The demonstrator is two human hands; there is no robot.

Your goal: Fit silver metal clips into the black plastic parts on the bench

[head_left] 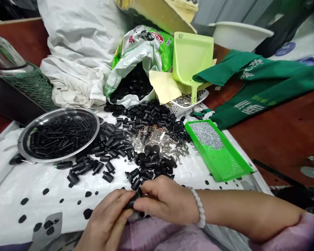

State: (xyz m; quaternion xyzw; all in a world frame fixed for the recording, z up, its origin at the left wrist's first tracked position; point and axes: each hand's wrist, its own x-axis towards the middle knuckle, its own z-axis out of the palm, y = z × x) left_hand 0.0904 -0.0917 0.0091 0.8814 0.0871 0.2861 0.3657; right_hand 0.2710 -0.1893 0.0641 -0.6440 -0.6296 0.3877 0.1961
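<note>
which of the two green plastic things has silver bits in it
The flat bright green tray right of the black parts pile: small silver pieces heap at its far end. The paler green scoop behind it shows none.

left hand (pixel 107 219): pinching black plastic piece (pixel 133 202) at the table's near edge
right hand (pixel 167 204): fingertips on same piece; white bead bracelet (pixel 200 207) at wrist
pile of black parts (pixel 146 164): just beyond both hands
steel dish (pixel 23 141): left, full of black cylinders
green tray (pixel 225 164): right, holding silver bits
</note>
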